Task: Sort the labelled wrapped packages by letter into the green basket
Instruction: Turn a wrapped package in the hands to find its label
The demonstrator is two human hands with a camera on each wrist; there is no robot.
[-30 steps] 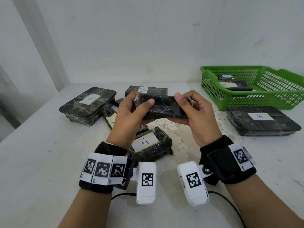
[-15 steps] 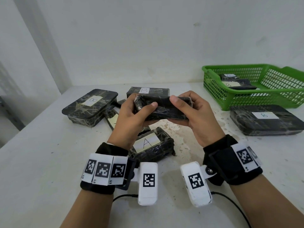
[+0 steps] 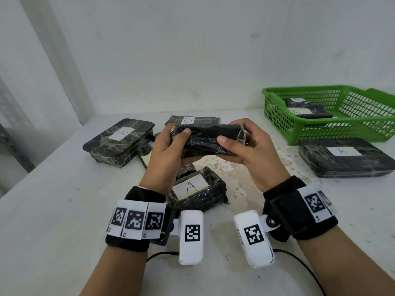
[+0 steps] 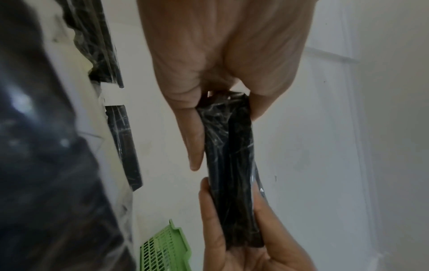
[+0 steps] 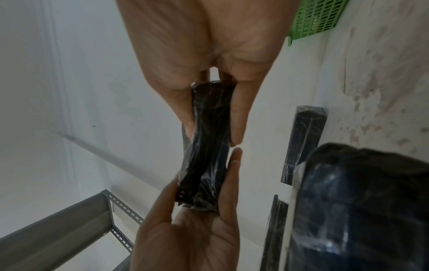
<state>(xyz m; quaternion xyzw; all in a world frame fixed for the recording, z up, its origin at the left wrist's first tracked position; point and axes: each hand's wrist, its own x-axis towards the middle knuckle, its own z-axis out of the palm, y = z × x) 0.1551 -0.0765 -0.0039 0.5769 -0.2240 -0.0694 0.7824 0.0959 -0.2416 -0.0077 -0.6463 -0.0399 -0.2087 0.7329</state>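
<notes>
you have both hands on 1 wrapped package (image 3: 210, 139), held up over the middle of the table (image 3: 53, 210). your left hand (image 3: 168, 150) grips its left end, thumb on the near face and fingers curled behind; your right hand (image 3: 249, 146) grips the right end the same way. neither grip is loose, and both are closed around the package.

compared with a second ago, the package has tipped so its long dark side faces you, and your thumbs have slid closer together along it. no label shows on the side turned toward you, and the wrist views show only black wrap and creased film, so its letter cannot be read yet. my guess is you are turning it to find the label, and until that shows, where it belongs stays undecided.

the green basket (image 3: 277, 124) sits at the far right of the table with at least 2 packages inside, 1 marked b. a large b package (image 3: 342, 157) lies just in front of the basket. an a package (image 3: 198, 193) lies under your left wrist, and 2 more b packages (image 3: 119, 139) sit at the back left.
</notes>
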